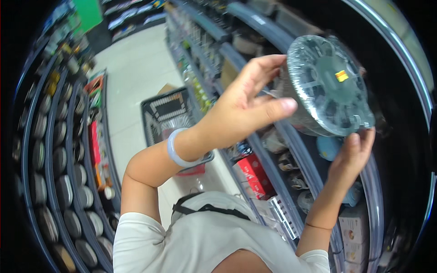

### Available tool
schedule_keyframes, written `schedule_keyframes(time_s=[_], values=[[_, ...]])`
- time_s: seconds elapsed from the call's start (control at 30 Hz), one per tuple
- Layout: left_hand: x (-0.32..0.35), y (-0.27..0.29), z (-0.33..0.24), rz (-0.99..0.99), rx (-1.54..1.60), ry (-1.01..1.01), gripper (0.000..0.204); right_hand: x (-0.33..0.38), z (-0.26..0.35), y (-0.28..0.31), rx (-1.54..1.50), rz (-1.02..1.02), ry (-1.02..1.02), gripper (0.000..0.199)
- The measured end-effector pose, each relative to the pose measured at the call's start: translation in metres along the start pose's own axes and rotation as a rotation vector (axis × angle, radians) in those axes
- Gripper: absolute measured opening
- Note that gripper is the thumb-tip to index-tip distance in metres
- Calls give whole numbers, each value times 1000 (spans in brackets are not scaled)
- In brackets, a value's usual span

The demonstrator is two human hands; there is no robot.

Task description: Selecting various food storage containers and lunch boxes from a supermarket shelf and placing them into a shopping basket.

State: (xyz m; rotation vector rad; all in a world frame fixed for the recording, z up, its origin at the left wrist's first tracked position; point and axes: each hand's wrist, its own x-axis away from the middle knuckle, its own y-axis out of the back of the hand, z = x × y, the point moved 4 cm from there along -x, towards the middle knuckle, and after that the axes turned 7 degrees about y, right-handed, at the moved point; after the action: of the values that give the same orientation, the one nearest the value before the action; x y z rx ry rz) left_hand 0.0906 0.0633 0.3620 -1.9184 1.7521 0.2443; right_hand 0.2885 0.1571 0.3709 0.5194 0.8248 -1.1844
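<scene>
A round, dark green plastic container (337, 88), wrapped in clear shiny film with a small yellow sticker, is held up in front of the shelves at the upper right. Its flat, spoked face is turned partly toward me. My left hand (250, 100) grips it from the left side, thumb stretched along its edge and fingers partly hidden behind. Below, my right hand (350, 157) supports its lower rim between thumb and fingers. What the container is for cannot be made out. A pale bangle (175, 148) circles my left wrist.
A black shopping basket (145, 113) with a clear ribbed item in it stands on the pale floor tiles (123, 68). Shelves with clear front strips (314, 173) line the right, holding a red box (255, 175). Left shelves carry several round lids or pans (40, 157).
</scene>
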Motion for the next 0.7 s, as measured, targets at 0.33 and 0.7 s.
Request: schedule_keyframes(time_s=[0.33,0.7], values=[[207,213,178,-796,-219,419,58,230,-236,-188,-76,518,-628,46],[337,262,271,-905,-78,920,58,403,-342,-223,64,948,-758,44]])
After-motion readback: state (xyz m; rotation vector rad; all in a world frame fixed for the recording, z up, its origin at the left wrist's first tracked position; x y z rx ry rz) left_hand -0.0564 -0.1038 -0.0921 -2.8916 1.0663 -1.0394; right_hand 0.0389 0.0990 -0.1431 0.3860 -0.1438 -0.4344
